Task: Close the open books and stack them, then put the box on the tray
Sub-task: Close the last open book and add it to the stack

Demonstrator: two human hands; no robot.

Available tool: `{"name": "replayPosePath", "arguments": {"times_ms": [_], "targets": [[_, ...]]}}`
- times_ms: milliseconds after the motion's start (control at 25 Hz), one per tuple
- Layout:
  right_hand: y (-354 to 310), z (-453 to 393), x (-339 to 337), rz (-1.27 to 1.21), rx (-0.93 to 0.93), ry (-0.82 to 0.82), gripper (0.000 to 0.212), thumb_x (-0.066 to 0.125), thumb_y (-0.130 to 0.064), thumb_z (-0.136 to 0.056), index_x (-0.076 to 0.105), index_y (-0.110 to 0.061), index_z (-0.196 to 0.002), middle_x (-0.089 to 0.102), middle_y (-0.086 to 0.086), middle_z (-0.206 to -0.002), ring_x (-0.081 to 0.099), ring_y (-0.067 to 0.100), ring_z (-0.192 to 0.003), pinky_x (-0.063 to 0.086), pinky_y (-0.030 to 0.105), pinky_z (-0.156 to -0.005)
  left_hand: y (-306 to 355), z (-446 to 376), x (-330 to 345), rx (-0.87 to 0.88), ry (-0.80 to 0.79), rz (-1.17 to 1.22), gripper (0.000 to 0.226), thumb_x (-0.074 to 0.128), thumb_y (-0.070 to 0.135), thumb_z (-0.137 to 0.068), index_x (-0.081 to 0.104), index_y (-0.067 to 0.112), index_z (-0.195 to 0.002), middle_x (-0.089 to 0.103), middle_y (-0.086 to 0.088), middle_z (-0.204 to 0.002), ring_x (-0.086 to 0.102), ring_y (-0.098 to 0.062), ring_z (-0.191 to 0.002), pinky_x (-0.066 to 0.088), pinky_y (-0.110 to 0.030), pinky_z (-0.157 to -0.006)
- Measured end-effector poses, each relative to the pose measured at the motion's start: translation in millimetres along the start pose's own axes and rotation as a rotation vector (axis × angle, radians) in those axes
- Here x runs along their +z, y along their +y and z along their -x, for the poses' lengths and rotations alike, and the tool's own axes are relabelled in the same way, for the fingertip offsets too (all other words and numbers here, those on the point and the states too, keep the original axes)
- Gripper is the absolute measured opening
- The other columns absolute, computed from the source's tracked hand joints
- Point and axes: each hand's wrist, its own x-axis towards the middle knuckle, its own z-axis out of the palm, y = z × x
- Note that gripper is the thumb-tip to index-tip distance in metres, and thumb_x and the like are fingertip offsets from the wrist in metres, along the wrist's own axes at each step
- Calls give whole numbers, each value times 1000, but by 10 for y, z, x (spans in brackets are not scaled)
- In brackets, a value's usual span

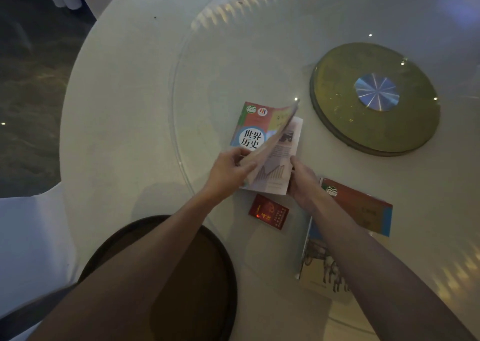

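Left hand [228, 170] pinching raised cover of half-open history book [270, 148]; right hand [302, 182] at its right edge, grip unclear. Red box [268, 212] just below book, dark tray [181, 275] lower left, second open book [345, 226] right of box.

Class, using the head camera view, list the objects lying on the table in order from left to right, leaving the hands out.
Dark round tray → small red box → open book with horse picture → olive-green round disc with silver centre.
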Motion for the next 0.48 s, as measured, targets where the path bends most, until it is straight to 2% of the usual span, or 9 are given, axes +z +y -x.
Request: {"name": "replayPosePath", "arguments": {"times_ms": [80, 120, 200, 280, 400, 480], "targets": [[32, 7, -16, -51, -7, -79, 56, 37, -54, -106, 71, -16, -128, 79, 12, -116, 76, 31, -106, 61, 48, -90, -152, -19, 114, 23, -36, -33, 26, 71, 20, -92, 72, 8, -115, 74, -9, -106, 76, -24, -89, 63, -34, -64], [55, 0, -21, -44, -25, -113, 55, 39, -53, -106, 70, -16, -131, 79, 12, -118, 76, 31, -108, 61, 49, -92, -226, -19, 145, 36, -29, -41, 29, 71, 26, -92, 72, 11, -117, 74, -6, -110, 75, -21, -93, 64, -33, -70], [88, -32, -21, 1, -68, -108, 38, 50, -32, -107, 64, -11, -136, 78, 13, -118, 77, 33, -104, 62, 52, -90, -351, -14, 136, 23, 69, -90, 37, 68, 33, -90, 70, 16, -123, 71, -4, -118, 72, -17, -102, 62, -40, -84], [79, -32, -24, 15, -93, -61, 33, 54, -5, -103, 60, -10, -135, 77, 12, -117, 77, 30, -98, 63, 51, -86, -431, -29, 23, -47, 204, -176, 48, 69, 34, -90, 62, 14, -133, 68, -7, -128, 66, -20, -113, 57, -43, -94], [6, 44, -48, -67, -132, -123, 38, 51, 5, -101, 62, -16, -130, 76, 9, -119, 78, 24, -94, 65, 42, -74, -434, -50, -167, -166, 246, -231, 63, 66, 40, -93, 50, 9, -145, 61, -14, -138, 60, -26, -123, 53, -44, -101], [-44, 137, -114, -140, -143, -157, 37, 50, 7, -101, 62, -15, -127, 75, 10, -121, 77, 25, -95, 66, 39, -71, -346, -72, -217, -225, 214, -127, 66, 64, 40, -94, 46, 6, -148, 61, -17, -136, 63, -28, -118, 55, -46, -98]]}}
